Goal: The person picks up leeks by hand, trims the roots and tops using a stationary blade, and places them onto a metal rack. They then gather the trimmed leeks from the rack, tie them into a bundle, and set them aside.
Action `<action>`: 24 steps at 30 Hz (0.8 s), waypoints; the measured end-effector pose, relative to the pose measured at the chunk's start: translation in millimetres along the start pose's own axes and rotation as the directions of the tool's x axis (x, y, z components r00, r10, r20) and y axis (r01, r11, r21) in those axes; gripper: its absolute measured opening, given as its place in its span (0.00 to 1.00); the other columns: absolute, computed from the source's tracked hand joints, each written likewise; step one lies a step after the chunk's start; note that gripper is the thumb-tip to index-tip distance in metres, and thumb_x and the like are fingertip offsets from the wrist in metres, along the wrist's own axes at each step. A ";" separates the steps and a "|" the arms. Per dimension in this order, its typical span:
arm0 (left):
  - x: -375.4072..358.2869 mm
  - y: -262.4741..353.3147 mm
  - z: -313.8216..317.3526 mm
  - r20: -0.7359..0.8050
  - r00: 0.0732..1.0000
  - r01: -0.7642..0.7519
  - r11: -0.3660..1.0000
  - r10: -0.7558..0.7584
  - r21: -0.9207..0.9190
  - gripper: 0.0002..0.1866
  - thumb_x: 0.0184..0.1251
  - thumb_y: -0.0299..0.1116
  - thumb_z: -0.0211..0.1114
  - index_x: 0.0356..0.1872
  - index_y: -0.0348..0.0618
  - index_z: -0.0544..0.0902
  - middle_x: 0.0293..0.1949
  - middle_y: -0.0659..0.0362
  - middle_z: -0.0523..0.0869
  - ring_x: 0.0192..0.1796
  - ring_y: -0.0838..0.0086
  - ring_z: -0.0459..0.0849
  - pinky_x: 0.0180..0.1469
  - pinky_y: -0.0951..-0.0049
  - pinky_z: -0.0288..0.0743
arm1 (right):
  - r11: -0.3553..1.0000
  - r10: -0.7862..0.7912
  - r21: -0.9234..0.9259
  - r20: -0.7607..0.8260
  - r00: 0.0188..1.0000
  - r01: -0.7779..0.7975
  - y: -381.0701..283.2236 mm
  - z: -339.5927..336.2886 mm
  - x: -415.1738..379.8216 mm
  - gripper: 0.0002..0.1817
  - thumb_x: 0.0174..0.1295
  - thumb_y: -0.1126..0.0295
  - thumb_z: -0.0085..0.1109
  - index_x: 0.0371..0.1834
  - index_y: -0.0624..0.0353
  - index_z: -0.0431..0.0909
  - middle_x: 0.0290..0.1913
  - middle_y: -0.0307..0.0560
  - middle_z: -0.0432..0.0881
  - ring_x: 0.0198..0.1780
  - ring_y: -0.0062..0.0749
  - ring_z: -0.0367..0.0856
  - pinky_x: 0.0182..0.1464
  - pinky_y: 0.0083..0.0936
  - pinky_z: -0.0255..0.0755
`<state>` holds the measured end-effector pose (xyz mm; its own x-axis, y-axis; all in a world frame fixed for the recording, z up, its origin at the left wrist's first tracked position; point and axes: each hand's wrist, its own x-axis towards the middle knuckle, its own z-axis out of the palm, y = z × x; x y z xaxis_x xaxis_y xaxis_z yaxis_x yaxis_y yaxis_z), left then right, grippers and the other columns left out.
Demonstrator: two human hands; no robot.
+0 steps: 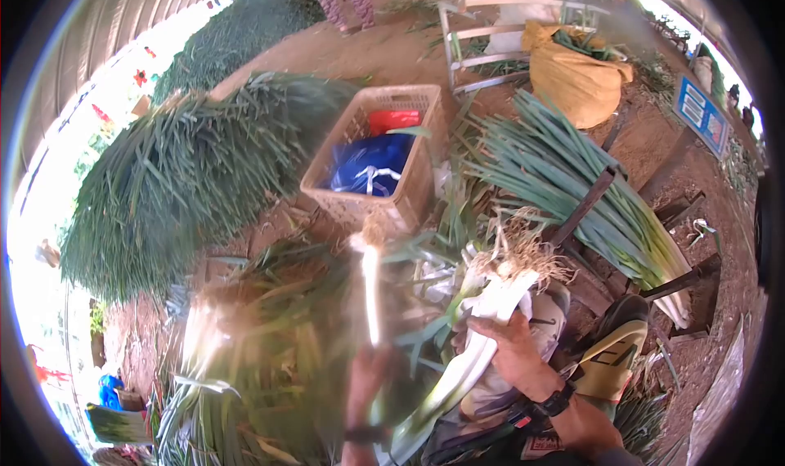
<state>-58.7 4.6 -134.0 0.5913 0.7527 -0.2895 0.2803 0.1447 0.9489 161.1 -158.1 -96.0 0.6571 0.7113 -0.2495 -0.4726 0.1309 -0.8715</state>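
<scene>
My right hand [511, 353] is wrapped round a few thick green onions [454, 376], their white shafts slanting up over my lap to a tangle of dry roots. Blurred by motion, my left hand [370, 376] grips a single green onion [371, 290], held upright with its root end on top. To the left of that hand lies a loose heap of green onions [253, 384], partly smeared, with white ends at its far left. Dark bands sit on both wrists.
Ahead stands a tan plastic crate [327, 200] holding blue and red items. A bundle of green onions [580, 196] rests on a metal frame [582, 208] at right. Beyond are a large green pile [196, 172], a yellow sack [572, 86], a metal rack [491, 33] and a person's legs [343, 0].
</scene>
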 end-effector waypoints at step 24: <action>19.4 -154.4 -58.3 -0.328 0.927 0.358 0.695 -0.182 0.624 0.27 0.68 0.48 0.67 0.58 0.35 0.82 0.52 0.39 0.87 0.54 0.49 0.87 0.56 0.55 0.79 | 0.935 0.206 -0.320 0.135 0.969 -0.154 4.2 -23.4 -3.7 0.21 0.58 0.89 0.61 0.51 0.54 0.88 0.49 0.51 0.90 0.52 0.43 0.88 0.55 0.34 0.82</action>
<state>-134.5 34.3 -278.8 0.2487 0.8820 -0.4002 0.8778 -0.0307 0.4780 170.4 -176.3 -108.6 0.4599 0.8096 -0.3647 -0.3551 -0.2087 -0.9112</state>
